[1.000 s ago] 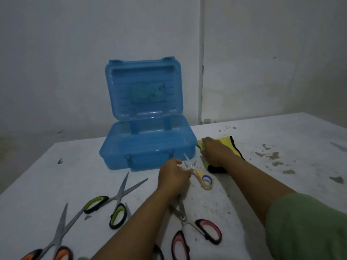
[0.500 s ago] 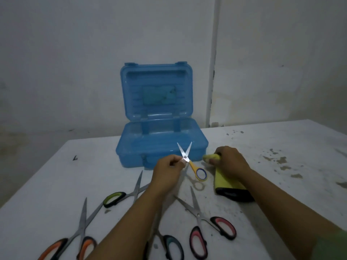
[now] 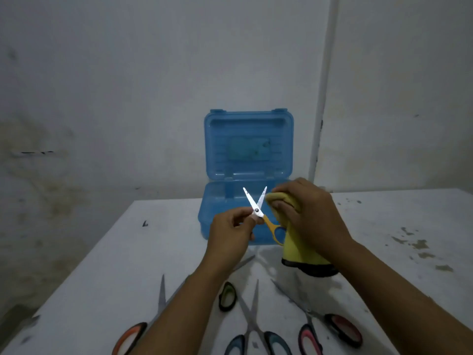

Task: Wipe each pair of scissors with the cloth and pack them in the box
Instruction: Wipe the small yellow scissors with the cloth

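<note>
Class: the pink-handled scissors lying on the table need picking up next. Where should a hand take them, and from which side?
Grip the pink-handled scissors by the handle loops, coming from the near side: the loops lie nearest the person, while the open blades point away toward the blue box.

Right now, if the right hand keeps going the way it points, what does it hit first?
Probably the right blade of the yellow-handled scissors: the right hand, cloth bunched at its fingertips, points left at it. Gap looks tiny; depth unclear.

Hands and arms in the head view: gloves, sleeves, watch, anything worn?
Both the left hand and right hand are bare: no gloves, rings or watch visible. Both forearms are uncovered as far as the frame shows; no sleeve is in view now.
</note>
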